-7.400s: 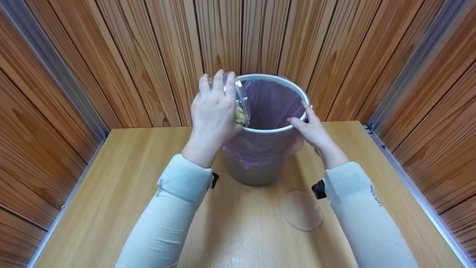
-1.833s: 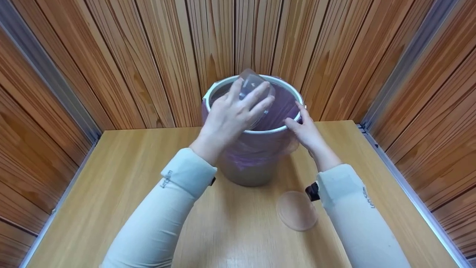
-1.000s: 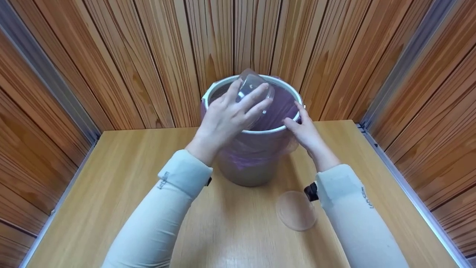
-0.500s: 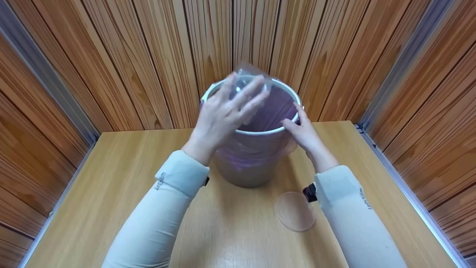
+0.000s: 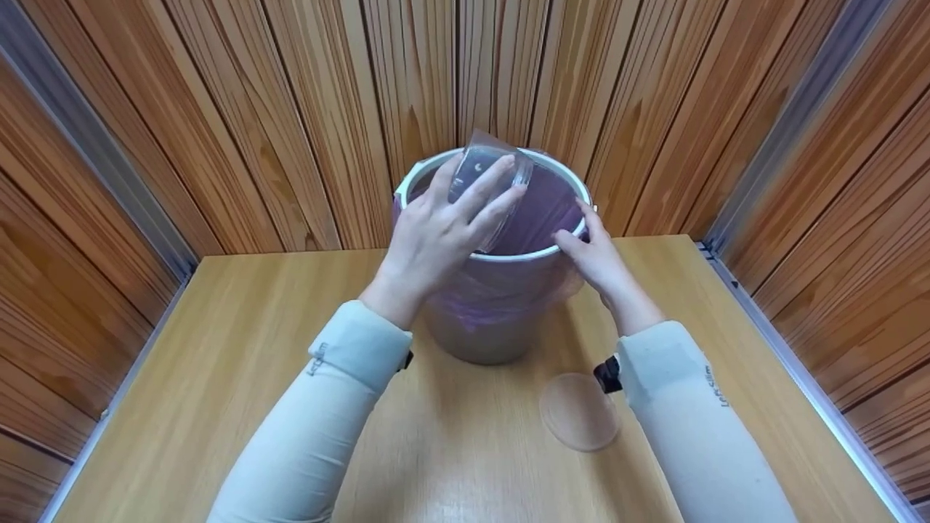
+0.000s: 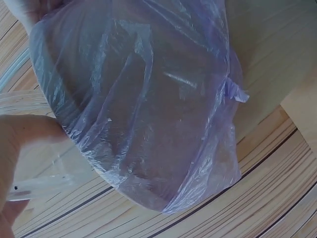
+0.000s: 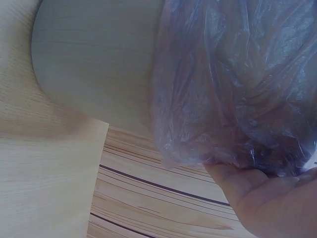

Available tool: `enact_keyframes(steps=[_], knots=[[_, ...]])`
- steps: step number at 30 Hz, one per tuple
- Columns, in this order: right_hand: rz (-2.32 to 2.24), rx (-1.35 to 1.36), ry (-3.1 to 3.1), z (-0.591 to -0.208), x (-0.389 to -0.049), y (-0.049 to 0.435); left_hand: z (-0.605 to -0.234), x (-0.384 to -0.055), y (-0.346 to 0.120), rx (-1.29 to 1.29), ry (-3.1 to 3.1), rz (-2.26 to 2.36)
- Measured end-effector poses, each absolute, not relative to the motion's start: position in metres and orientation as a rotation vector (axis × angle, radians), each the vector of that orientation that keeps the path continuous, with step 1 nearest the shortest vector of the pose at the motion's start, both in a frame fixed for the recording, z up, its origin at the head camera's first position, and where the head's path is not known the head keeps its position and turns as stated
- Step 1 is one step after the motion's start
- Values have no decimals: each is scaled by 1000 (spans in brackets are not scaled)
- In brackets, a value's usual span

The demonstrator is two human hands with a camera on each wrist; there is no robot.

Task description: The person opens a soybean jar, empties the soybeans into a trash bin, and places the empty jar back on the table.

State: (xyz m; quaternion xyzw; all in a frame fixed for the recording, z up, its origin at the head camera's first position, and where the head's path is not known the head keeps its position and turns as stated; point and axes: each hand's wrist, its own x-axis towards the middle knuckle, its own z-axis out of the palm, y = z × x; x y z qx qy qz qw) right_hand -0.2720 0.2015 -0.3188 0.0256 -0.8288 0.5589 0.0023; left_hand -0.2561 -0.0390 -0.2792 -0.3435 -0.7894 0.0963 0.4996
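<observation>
In the head view a trash can (image 5: 483, 341) with a white rim stands at the back of the table, lined with a thin purple garbage bag (image 5: 501, 290) folded over its outside. My left hand (image 5: 434, 231) holds a clear plastic container (image 5: 477, 161) tipped over the can's mouth; its see-through walls show no pale pieces. The left wrist view has the thumb against the container (image 6: 54, 163) near the bag-covered rim. On the can's right side my right hand (image 5: 601, 253) grips rim and bag, thumb inside. From the right wrist, its fingers (image 7: 237, 186) lie under the bag's edge.
A round, clear lid (image 5: 579, 412) lies flat on the wooden table (image 5: 276, 349), in front of the can and near the right wrist. Wood-panelled walls (image 5: 327, 109) close off the back and both sides, with metal rails at the corners.
Over seven seconds the left hand moved the container from the can's left rim over its mouth and tipped it; the pale yellow pieces no longer show. Lately it bobbed slightly. The right hand kept its grip.
</observation>
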Motion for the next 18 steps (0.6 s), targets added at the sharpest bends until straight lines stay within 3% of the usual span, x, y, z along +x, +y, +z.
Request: enact_keyframes(steps=[18], knots=[[1821, 115, -2531, -322, -276, 202, -288, -237, -38, -713, -1953, -280]])
